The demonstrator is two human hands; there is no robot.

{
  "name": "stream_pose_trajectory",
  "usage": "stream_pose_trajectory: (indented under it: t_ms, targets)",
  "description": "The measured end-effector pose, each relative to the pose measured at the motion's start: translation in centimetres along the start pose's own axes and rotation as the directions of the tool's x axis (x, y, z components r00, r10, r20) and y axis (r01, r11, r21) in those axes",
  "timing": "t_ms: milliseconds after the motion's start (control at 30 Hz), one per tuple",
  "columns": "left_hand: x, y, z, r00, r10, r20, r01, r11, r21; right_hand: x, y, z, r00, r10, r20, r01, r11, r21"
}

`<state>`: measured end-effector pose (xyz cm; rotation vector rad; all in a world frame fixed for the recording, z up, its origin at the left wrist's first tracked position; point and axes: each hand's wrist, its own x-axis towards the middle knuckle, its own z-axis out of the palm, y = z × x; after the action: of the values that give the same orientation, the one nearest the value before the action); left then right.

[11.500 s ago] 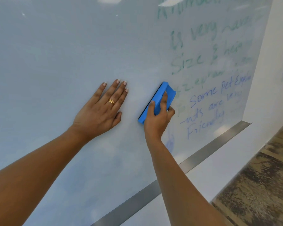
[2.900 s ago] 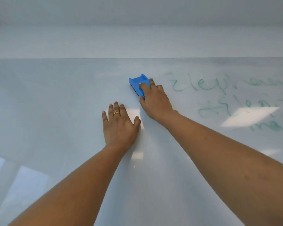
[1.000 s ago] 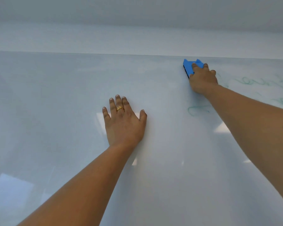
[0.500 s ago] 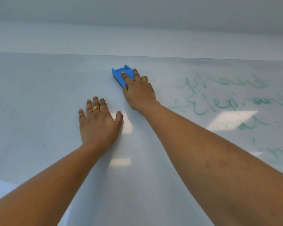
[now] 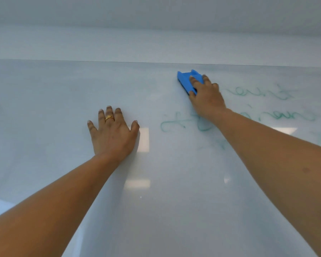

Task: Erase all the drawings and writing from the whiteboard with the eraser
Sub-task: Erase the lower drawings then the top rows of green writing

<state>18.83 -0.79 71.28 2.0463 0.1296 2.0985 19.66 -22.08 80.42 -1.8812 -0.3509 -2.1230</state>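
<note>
Background: plain pale wall [image 5: 156, 43]
Grey band (ceiling or soffit, can't tell) [image 5: 156, 10] along top; no windows or furniture visible.

Faint green writing [image 5: 267, 106] on the whiteboard [image 5: 44, 108], none legible

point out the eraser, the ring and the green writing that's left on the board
eraser [image 5: 186, 80], head view, on its blue top face ahead of the fingers
ring [image 5: 109, 118], head view, on the gold band on the left hand's finger
green writing [image 5: 171, 123], head view, on a stroke of the leftmost scribble
</note>
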Motion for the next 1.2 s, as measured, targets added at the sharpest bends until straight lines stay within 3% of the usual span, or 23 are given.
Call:
stream_pose_trajectory:
  t_ms: [167, 367, 767, 933, 1200]
  targets:
    - [-0.2, 0.1, 0.3, 1.000, -0.006, -0.007, 0.006, 1.000, 0.025, -0.2, 5.0, -1.4, 0.988, 0.155, -0.014, -0.155, 0.988, 0.026]
    - [-0.2, 0.2, 0.2, 1.000, -0.007, -0.001, 0.007, 0.999, 0.034, -0.7, 3.6, -1.5, 0.975, 0.222, 0.011, -0.222, 0.974, 0.036]
    - [0.8, 1.8, -1.0, 0.997, -0.066, 0.024, 0.067, 0.998, -0.012, -1.8, -4.7, 0.4, 0.978, -0.178, 0.111, 0.170, 0.982, 0.079]
    - [1.2, 5.4, -1.0, 0.996, 0.068, 0.058, -0.065, 0.997, -0.050, -1.3, -2.5, -0.2, 0.972, -0.197, 0.127, 0.183, 0.977, 0.112]
    - [1.6, 12.0, -0.5, 0.950, 0.263, 0.169, -0.259, 0.965, -0.045, 0.6, 4.4, -1.8, 0.995, -0.039, 0.089, 0.033, 0.997, 0.063]
